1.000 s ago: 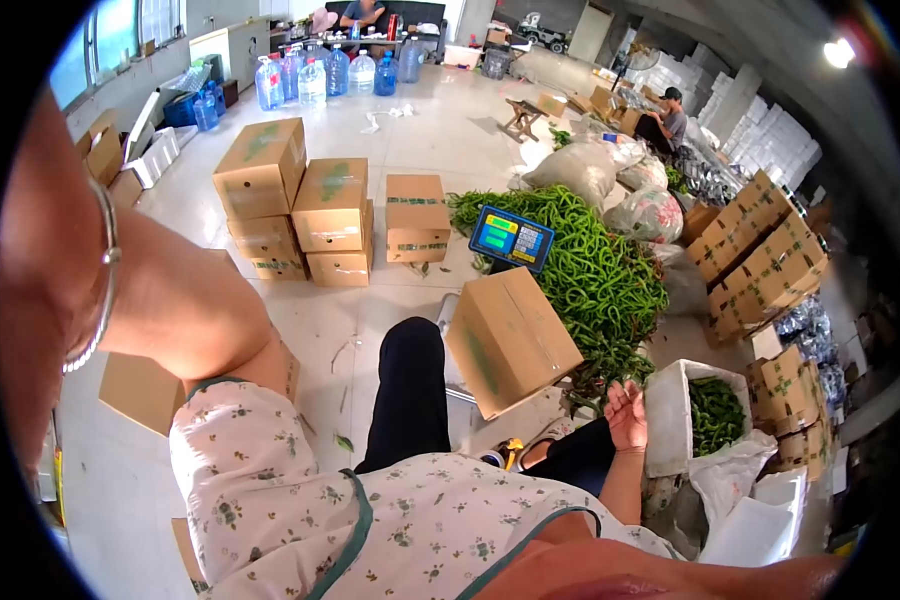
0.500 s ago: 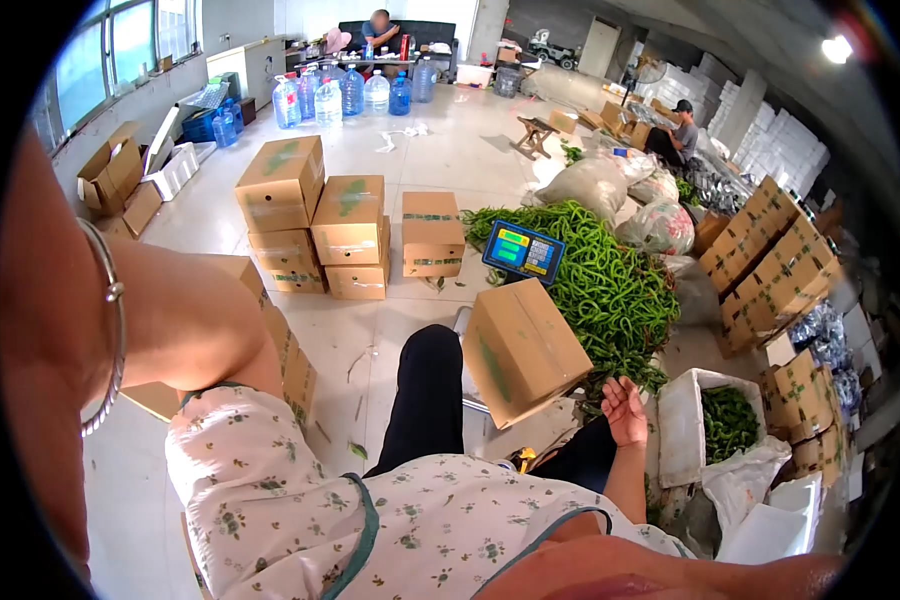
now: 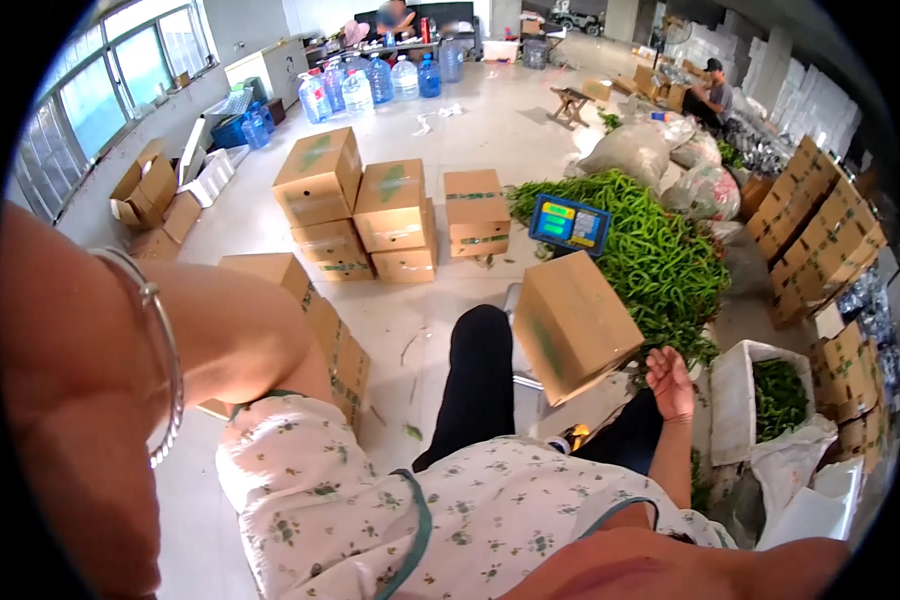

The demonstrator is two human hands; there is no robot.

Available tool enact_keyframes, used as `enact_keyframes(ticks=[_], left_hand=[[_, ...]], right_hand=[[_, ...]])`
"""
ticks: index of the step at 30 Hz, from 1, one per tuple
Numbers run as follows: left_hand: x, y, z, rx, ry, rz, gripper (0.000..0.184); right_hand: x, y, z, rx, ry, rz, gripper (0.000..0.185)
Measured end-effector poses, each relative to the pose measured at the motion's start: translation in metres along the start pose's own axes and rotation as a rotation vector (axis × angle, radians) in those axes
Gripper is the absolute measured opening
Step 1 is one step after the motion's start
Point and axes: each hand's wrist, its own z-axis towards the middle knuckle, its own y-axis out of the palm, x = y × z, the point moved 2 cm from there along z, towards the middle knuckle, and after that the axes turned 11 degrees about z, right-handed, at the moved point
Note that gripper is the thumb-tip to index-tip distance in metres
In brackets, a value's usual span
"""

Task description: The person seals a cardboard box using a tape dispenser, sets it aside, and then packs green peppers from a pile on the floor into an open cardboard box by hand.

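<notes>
View swung L; R hand (image 3: pixel 670 383) nr box (image 3: pixel 578 325).

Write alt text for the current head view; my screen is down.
The person's right hand, open and empty, is beside a closed carton, with a blue digital display and a heap of green peppers beyond. Stacked cartons stand farther left; the left hand is out of view.
</notes>
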Motion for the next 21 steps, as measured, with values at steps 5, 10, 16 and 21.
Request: enact_keyframes(ticks=[5, 10, 16, 21], left_hand=[[0.002, 0.007, 0.002, -0.032, 0.041, 0.067, 0.042], [0.019, 0.011, -0.012, -0.013, 0.089, 0.055, 0.04], [0.025, 0.022, -0.033, -0.012, 0.049, 0.066, 0.037], [0.03, 0.051, -0.045, -0.099, -0.059, 0.082, 0.035]], right_hand=[[0.007, -0.007, -0.002, 0.025, 0.02, 0.048, 0.039], [0.007, 0.001, 0.014, 0.005, 0.002, 0.011, 0.033], [0.013, 0.006, 0.015, 0.014, 0.008, 0.028, 0.034], [0.02, 0.005, 0.023, -0.01, 0.036, -0.001, 0.034]])
